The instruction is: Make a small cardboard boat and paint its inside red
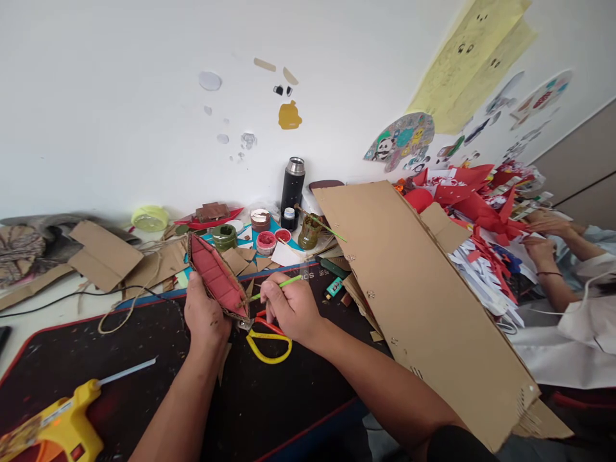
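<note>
A small boat-shaped cardboard piece [216, 273], painted red inside, is held up and tilted in my left hand [206, 316], whose fingers are mostly behind it. My right hand [294, 309] is closed around a thin green paintbrush [290, 281]. The brush tip touches the red inside near the lower end of the piece. Just below lie scissors with yellow and red-orange handles [269, 348], partly hidden by the piece and my right hand.
A yellow glue gun [72, 420] lies at the lower left. Paint jars [224, 237] and a black thermos [292, 186] stand behind. A large cardboard sheet [414, 301] leans at right. Beyond it, another person's hands [541, 250] are near red and white paper.
</note>
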The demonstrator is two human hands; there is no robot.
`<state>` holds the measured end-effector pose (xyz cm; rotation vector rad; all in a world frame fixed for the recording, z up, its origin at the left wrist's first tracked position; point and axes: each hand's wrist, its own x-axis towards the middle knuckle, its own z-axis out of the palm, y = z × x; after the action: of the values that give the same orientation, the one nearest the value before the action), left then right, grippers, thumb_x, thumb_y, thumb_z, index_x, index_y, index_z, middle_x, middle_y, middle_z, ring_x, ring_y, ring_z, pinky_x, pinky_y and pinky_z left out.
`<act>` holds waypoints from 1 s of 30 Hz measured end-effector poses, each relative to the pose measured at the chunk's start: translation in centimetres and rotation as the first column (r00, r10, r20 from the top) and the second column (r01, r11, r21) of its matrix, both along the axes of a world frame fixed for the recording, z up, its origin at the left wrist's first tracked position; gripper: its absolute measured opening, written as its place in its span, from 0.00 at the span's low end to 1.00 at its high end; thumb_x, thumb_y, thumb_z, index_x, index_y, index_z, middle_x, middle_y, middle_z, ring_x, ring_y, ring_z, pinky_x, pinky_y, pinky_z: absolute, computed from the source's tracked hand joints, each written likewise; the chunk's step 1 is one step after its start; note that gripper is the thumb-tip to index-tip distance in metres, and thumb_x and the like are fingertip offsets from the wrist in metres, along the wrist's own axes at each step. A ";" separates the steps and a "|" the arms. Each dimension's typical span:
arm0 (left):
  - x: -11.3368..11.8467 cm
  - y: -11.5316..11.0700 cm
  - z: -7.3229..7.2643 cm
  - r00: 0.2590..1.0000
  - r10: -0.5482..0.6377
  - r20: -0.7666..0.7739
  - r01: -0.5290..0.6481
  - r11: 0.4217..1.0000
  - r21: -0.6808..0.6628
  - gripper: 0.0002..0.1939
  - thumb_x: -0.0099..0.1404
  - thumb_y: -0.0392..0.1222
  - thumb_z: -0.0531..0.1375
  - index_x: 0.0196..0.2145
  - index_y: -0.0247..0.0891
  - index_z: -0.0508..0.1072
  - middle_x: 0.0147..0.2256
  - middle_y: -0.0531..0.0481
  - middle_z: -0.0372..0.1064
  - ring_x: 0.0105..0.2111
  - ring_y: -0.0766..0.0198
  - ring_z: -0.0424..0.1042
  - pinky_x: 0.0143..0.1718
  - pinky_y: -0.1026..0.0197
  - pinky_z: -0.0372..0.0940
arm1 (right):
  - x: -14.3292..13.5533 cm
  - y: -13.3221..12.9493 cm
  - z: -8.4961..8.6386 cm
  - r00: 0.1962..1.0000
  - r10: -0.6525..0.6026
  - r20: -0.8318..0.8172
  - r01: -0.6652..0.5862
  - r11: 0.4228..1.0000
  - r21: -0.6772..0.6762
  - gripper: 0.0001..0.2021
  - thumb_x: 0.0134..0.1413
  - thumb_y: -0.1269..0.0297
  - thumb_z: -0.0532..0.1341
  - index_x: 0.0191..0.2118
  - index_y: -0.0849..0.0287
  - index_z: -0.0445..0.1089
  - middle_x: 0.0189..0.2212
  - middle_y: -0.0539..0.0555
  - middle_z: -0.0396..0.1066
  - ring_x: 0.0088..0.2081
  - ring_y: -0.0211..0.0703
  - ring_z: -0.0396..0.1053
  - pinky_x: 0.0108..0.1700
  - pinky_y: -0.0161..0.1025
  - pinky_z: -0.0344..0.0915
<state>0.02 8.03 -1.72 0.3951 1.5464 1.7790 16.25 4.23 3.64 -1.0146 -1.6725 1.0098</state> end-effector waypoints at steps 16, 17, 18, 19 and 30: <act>0.3 -0.3 1.5 0.999 0.033 0.028 -0.031 0.998 -0.061 0.21 0.74 0.59 0.59 0.41 0.36 0.77 0.41 0.49 0.72 0.43 0.60 0.69 0.52 0.59 0.69 | 0.2 0.3 -0.6 0.997 -0.049 0.063 0.048 0.999 0.019 0.24 0.80 0.45 0.51 0.36 0.54 0.72 0.18 0.47 0.67 0.23 0.42 0.72 0.32 0.35 0.67; 0.3 -0.3 1.7 1.000 0.023 0.020 -0.021 0.998 -0.063 0.21 0.74 0.59 0.59 0.40 0.36 0.76 0.40 0.49 0.72 0.43 0.60 0.69 0.52 0.60 0.69 | 0.1 0.2 -0.5 0.997 -0.046 0.058 0.045 0.999 0.023 0.24 0.80 0.45 0.51 0.36 0.54 0.72 0.18 0.47 0.67 0.23 0.42 0.72 0.32 0.35 0.67; 0.3 -0.3 1.8 1.000 0.017 0.018 -0.015 0.998 -0.062 0.21 0.74 0.59 0.59 0.40 0.37 0.76 0.39 0.50 0.72 0.42 0.60 0.69 0.51 0.60 0.69 | 0.0 0.1 -0.5 0.998 -0.040 0.052 0.039 0.999 0.025 0.24 0.80 0.45 0.51 0.36 0.54 0.71 0.18 0.47 0.67 0.23 0.41 0.72 0.31 0.35 0.67; 0.3 -0.3 1.9 1.000 0.008 0.021 -0.007 0.998 -0.062 0.21 0.74 0.59 0.59 0.40 0.37 0.76 0.39 0.50 0.71 0.42 0.60 0.69 0.51 0.60 0.69 | -0.1 0.1 -0.4 0.999 -0.031 0.043 0.030 0.999 0.024 0.24 0.80 0.45 0.51 0.36 0.54 0.71 0.18 0.47 0.67 0.22 0.41 0.72 0.31 0.35 0.66; 0.7 -0.3 2.2 0.997 0.031 0.069 -0.027 0.997 -0.068 0.20 0.74 0.59 0.59 0.41 0.36 0.76 0.40 0.48 0.73 0.44 0.59 0.70 0.51 0.58 0.70 | -0.2 0.4 0.1 0.999 -0.020 0.046 0.019 1.000 0.022 0.24 0.80 0.44 0.50 0.35 0.54 0.69 0.18 0.46 0.67 0.22 0.39 0.71 0.31 0.34 0.67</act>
<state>0.71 7.68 0.44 0.2765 1.5650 1.7396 16.04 4.65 3.69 -1.0454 -1.7047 0.9606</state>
